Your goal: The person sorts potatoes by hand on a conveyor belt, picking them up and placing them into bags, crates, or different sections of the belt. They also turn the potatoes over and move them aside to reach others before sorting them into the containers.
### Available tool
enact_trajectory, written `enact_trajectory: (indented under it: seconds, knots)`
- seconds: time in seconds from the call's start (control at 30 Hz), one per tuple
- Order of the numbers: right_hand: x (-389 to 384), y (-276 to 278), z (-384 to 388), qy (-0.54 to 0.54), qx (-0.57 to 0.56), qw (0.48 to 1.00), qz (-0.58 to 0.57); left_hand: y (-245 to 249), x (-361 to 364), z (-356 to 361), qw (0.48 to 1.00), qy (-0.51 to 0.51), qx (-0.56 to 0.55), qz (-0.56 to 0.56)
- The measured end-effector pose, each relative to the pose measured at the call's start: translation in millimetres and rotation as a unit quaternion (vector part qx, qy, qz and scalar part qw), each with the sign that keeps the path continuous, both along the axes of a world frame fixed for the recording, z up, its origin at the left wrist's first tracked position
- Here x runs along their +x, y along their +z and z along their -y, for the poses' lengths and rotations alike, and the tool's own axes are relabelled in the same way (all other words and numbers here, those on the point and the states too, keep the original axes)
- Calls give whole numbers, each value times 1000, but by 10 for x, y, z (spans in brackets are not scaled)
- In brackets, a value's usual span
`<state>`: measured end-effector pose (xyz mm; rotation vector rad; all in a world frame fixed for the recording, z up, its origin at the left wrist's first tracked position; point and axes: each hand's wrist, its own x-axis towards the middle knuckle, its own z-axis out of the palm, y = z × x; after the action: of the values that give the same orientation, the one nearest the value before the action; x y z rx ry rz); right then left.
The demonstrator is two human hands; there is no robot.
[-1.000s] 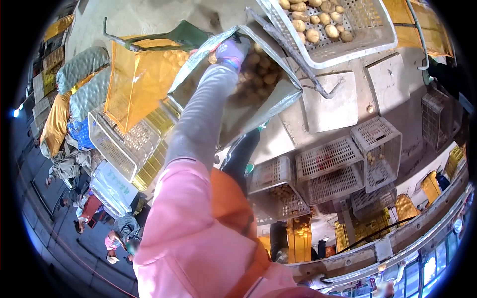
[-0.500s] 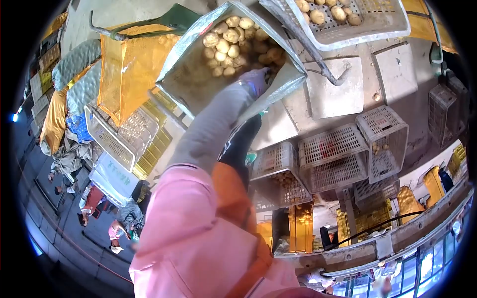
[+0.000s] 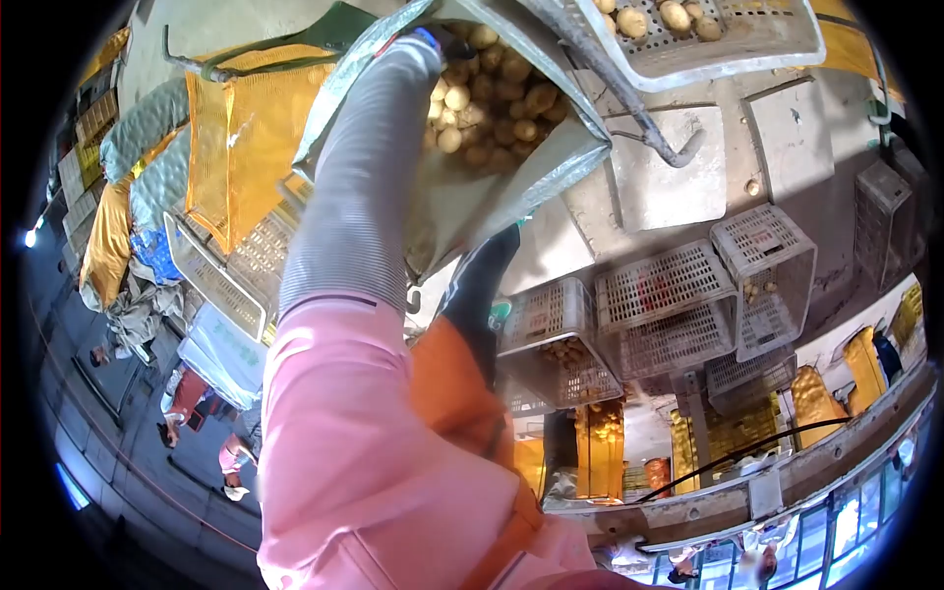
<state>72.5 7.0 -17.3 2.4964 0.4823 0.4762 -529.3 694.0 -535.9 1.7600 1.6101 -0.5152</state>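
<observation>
While the person bends over the concrete floor point(image 3: 678, 187), a long arm fills the left-centre of the view: a pink sleeve point(image 3: 334, 442) near the body, then a ribbed grey sleeve point(image 3: 354, 197) running up to the top edge. Beside it, an orange apron point(image 3: 447, 393) shows.

A silver bag point(image 3: 511, 197) stands open just right of the grey sleeve, its mouth tipped toward the camera and propped against a metal pipe frame point(image 3: 629, 98). Left of it hang orange mesh sacks point(image 3: 236, 138). A white plastic crate point(image 3: 767, 49) sits on the frame above the bag, and more slatted crates point(image 3: 669, 295) lie on the floor well apart from it.

Potatoes point(image 3: 492, 108) are heaped inside the silver bag, filling its far end; a few more potatoes lie in the white crate.

Smallest is the left hand point(image 3: 425, 41), gloved in blue-purple, at the near rim of the bag's mouth, close to the potatoes. Only a sliver of the glove shows past the sleeve, so I cannot tell whether the fingers are curled or spread, or whether they have hold of anything.
</observation>
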Motion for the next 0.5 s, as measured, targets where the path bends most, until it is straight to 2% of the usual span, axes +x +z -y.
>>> enact_trajectory:
  seconds: [0.07, 0.13, 0.23, 0.27, 0.3, 0.33, 0.37, 0.4, 0.43, 0.5]
  knots:
    - [53, -3, -32, 6, -4, 1000, -3, 890, 398, -50, 987, -84, -123, -62]
    - [78, 9, -45, 9, -7, 1000, -5, 1048, 440, -44, 970, -125, -186, -93]
    - [113, 11, -52, 16, -9, 1000, -7, 680, 286, 111, 959, -9, -272, -78]
    - [140, 20, -54, 19, -8, 1000, -7, 493, 157, 278, 927, 226, -298, -33]
    - [150, 23, -46, 21, -7, 1000, -7, 332, 69, 380, 841, 447, -304, 13]
    - [161, 16, -31, 21, -5, 1000, -9, 382, 141, 361, 910, 315, -269, -20]
    - [176, 14, -13, 22, -4, 1000, -11, 552, 269, 326, 957, 180, -218, -69]
    - [193, 11, 13, 25, -2, 1000, -11, 833, 337, 321, 970, 85, -224, -44]
    - [207, -3, 36, 28, 2, 1000, -11, 831, 359, 425, 976, 88, -195, -38]
    - [241, -9, 96, 34, 8, 999, -12, 747, 291, 656, 965, 232, -123, 6]
